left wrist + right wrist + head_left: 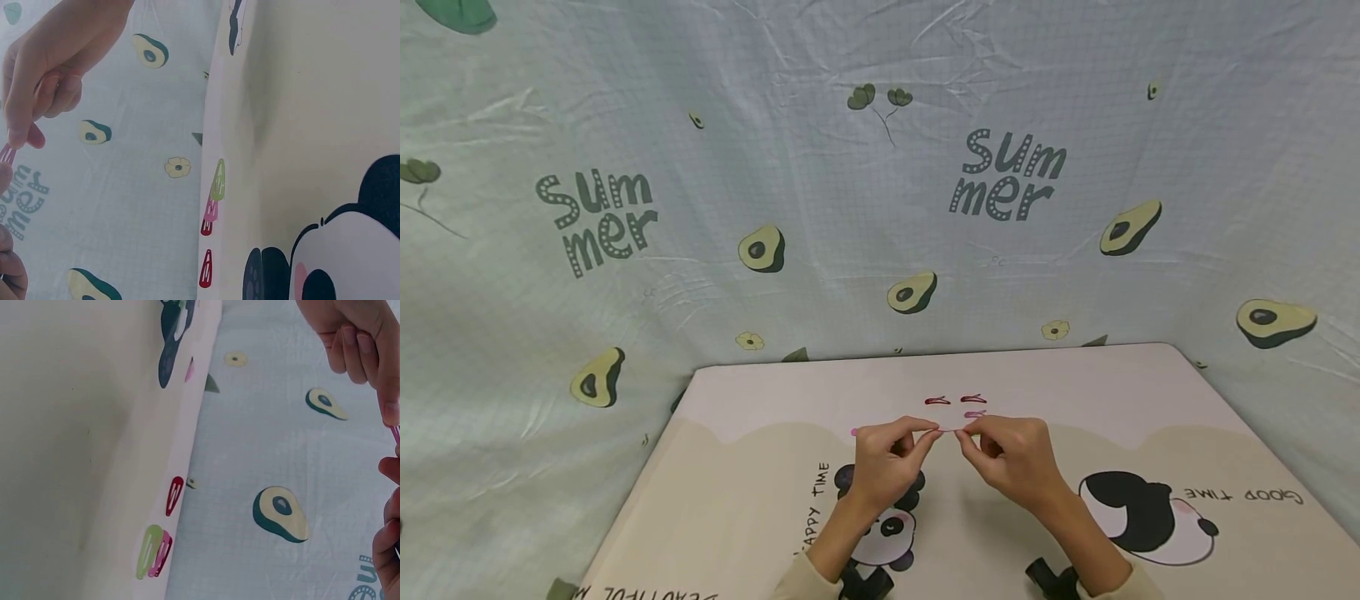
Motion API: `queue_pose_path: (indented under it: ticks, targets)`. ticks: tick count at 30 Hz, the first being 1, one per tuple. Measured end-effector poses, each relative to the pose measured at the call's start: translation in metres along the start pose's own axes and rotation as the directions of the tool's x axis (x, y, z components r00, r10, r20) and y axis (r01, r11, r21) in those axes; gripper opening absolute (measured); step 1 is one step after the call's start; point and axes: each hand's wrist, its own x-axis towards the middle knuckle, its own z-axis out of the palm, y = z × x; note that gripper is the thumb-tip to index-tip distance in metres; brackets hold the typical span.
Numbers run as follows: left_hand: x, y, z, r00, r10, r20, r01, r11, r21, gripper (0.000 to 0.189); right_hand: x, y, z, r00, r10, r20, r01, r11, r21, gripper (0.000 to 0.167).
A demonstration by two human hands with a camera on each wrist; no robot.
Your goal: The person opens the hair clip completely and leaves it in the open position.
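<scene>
A pink snap hair clip (pixel 7 154) is stretched between both hands, raised above the table. My left hand (pixel 883 467) pinches one end between thumb and forefinger. At its other end, the thumb and forefinger of my right hand (pixel 1017 457) pinch it too. Past the fingers, two dark red hair clips (pixel 937 401) lie side by side on the table. Another pink hair clip (pixel 975 414) lies in front of the right one. A light green hair clip (pixel 218 180) overlaps that pink clip in the wrist views; the right hand seems to hide it from the head view.
The table (pixel 760 492) has a cream and pink cover printed with pandas and lettering. Beyond its far edge hangs a pale curtain (pixel 820 192) with avocado prints. A small pink piece (pixel 853 432) shows left of the left hand, mostly hidden.
</scene>
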Motion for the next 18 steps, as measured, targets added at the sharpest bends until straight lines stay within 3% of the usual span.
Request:
queue_pose_path:
  ticks: [13, 18]
  targets:
    - [0.0001, 0.0002, -0.0003, 1.0, -0.019, 0.006, 0.019, 1.0, -0.008, 0.017, 0.0005, 0.0, 0.0004, 1.0, 0.006, -0.002, -0.006, 1.0, 0.005, 0.038]
    - [-0.0007, -0.0009, 0.0, 1.0, -0.015, 0.009, 0.016, 1.0, -0.01, 0.015, -0.0001, 0.002, 0.002, 0.999, -0.027, -0.029, 0.027, 1.0, 0.004, 0.01]
